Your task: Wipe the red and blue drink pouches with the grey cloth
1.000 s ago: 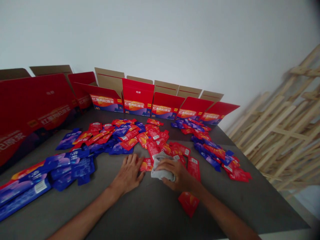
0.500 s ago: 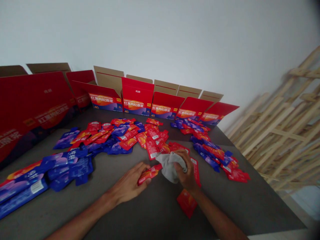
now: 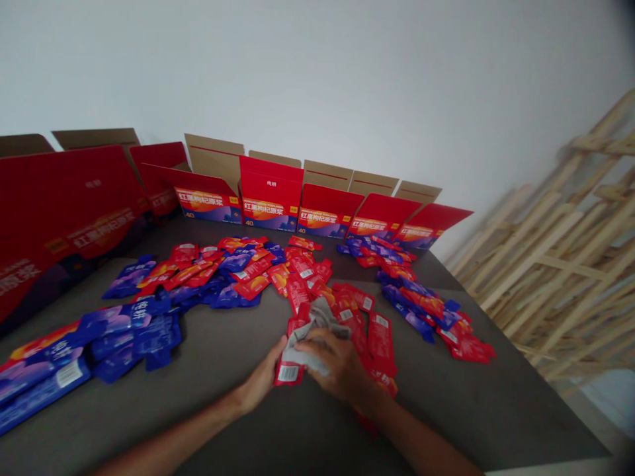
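My left hand [image 3: 265, 377] grips a red pouch [image 3: 288, 375] by its left edge, its barcode side turned up. Over that pouch, my right hand [image 3: 330, 360] presses a crumpled grey cloth [image 3: 317, 324], its fingers bunched around the fabric. The cloth covers much of the pouch, and my left fingers are partly hidden beneath it. Right beside my right hand lie several loose red pouches [image 3: 381, 340] on the dark table. Behind the cloth, a heap of red pouches [image 3: 300, 271] spreads out.
Open red cartons [image 3: 271, 192] line the back of the table [image 3: 213, 383], with larger red cartons [image 3: 74, 205] at left. Blue and red pouches [image 3: 133, 330] are piled at left, and another mixed row [image 3: 421, 301] runs along the right. Wooden frames [image 3: 560, 264] lean beyond the right edge.
My right hand has brought the cloth left and down onto the pouch in my left hand. That pouch has turned from its orange printed face to its barcode side.
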Tool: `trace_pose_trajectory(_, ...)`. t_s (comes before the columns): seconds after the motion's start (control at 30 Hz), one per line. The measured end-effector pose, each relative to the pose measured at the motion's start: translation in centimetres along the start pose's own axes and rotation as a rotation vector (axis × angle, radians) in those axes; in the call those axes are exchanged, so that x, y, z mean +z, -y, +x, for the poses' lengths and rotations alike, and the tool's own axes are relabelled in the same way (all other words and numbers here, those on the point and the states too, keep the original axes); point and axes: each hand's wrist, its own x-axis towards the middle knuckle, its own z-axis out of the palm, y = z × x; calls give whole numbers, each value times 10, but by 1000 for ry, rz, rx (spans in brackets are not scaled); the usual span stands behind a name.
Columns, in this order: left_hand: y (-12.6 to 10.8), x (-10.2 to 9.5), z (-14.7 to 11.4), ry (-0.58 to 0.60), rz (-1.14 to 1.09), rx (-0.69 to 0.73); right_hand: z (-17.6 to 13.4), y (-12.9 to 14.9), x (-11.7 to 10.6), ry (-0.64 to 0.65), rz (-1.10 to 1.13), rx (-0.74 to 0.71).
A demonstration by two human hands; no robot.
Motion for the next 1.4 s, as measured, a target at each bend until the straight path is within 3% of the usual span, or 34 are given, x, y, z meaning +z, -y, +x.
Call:
trace_pose_trajectory(0.13, -6, 7, -2, 26, -70, 14, 0, 11, 15, 168, -21, -59)
trace_pose_trajectory(0.23, -9, 10, -2, 68, -97, -31, 2, 12, 13, 210, -54, -88)
trace_pose_trajectory(0.4, 1, -4, 3, -15, 55, 76, 7, 1, 7, 43, -80, 107)
trace_pose_trajectory(0.5, 8, -14, 5, 3, 145, 15, 8, -5, 6, -48, -85, 213)
trace_pose_trajectory(0.57, 8, -14, 6, 7, 115, 9, 8, -4, 6, -41, -73, 220)
trace_pose_trajectory(0.7, -4, -1, 2, -4, 17, 64, 7, 2, 8, 124, -11, 102)
trace_pose_trajectory(0.87, -13, 9, -1, 52, -54, -3, 6, 6, 8, 258, -12, -16)
trace_pose_trajectory(1.0, -5, 0, 1, 10, 18, 52, 7, 1, 5, 129, -32, 110)
trace_pose_trajectory(1.1, 2, -10, 3, 7, 107, -3, 8, -5, 4, -36, -65, 223)
trace_pose_trajectory(1.2, 5, -14, 4, 22, 125, -26, 9, -7, 3, -92, -69, 255)
trace_pose_trajectory(1.27, 3, -11, 4, 18, 89, -4, 9, -5, 4, -49, -56, 236)
trace_pose_trajectory(1.4, -9, 3, 1, 35, -20, 52, 7, 2, 6, 174, 3, 113)
